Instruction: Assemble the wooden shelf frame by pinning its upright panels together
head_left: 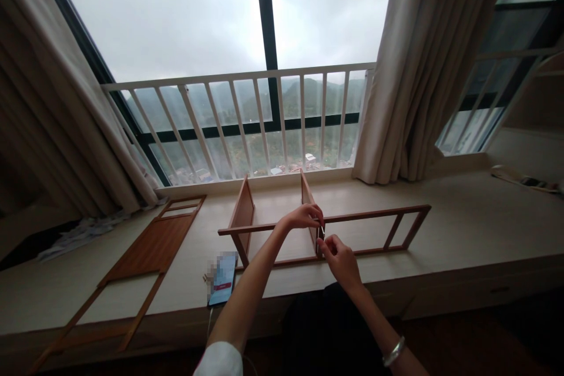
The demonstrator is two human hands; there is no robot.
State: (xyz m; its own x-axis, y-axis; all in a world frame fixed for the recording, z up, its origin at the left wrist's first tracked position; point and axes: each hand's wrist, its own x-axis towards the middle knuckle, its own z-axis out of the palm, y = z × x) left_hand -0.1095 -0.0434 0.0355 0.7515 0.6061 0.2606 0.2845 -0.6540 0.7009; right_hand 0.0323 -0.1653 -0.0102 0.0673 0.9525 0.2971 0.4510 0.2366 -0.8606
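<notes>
A brown wooden frame (365, 218) lies on its side on the pale ledge, with two wooden panels standing crosswise in it: a left panel (244, 211) and a middle panel (307, 191). My left hand (306, 216) reaches over the frame's upper rail at the middle panel, fingers bent down and closed. Just below and to the right, my right hand (340, 255) has its thumb and fingers pinched together by the same panel's near end. A thin shiny metal rod (323, 230) shows between the fingertips of both hands; its exact kind is too small to tell.
Another wooden frame with a panel (152, 244) lies to the left, overhanging the ledge's front edge. A phone (224, 279) with a cable rests near my left forearm. Behind the ledge (462, 217) stand a white railing (282, 73), windows and a beige curtain (409, 82).
</notes>
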